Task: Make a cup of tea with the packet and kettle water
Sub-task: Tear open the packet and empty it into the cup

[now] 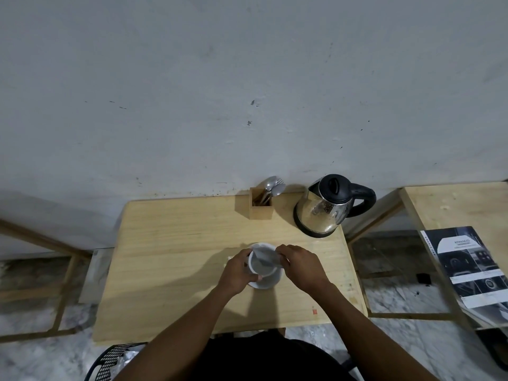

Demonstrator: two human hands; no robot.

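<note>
A white cup (262, 266) stands on a white saucer (270, 282) near the middle of the wooden table (176, 243). My left hand (237, 270) wraps the cup's left side. My right hand (298, 266) pinches a grey tea packet (268, 259) that lies tilted across the cup's mouth; my left fingers seem to touch the packet's other end. A steel kettle (325, 209) with a black lid and handle stands at the table's far right corner, well apart from both hands.
A wooden holder with spoons and forks (262, 204) stands at the back edge left of the kettle. A second table with a black-and-white booklet (472, 268) is on the right. A black mesh bin (115, 361) sits at the lower left. The wall is close behind.
</note>
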